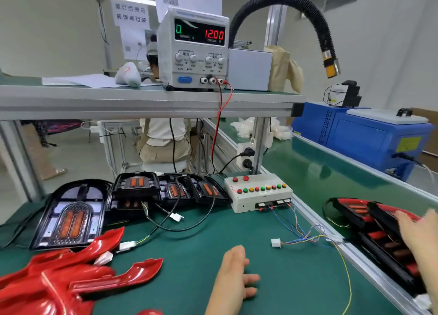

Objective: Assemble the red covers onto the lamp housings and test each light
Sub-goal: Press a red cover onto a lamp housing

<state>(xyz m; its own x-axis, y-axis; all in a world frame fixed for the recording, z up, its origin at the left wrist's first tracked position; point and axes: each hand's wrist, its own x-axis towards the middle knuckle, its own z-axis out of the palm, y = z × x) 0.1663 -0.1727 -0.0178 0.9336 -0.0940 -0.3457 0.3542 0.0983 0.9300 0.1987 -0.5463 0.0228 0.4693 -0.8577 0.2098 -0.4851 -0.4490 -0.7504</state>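
The left hand [233, 281] is resting on the green tabletop [189, 255] at lower centre, its fingers [251, 278] loosely curled and grasping nothing. At the right edge of the frame the right hand [417, 234] is lying on the assembled lamps [369, 220] on the belt [320, 179], fingers stretched out over the red face and apparently released rather than clenched, though the hand is blurred.

The red covers [59, 274] are lying in a loose, overlapping pile at lower left. Just above them, the bare lamp housings [71, 217] are sitting in a row with their black cables [180, 227] crossing one another.

The likeliest trouble is a snag. The test box [258, 196] is trailing thin coloured leads to a white connector [275, 242], and a yellow wire [347, 274] is running over the rail just beside the assembled lamps, so pushing them along could be dragging that wire and tugging the box.

The power supply [193, 49] at upper centre is showing 12.00, so a plug seated crookedly would probably be meeting live voltage.

The glossy covers are touching each other, and pulling one out carelessly risks scuffing them or hooking a housing lead.
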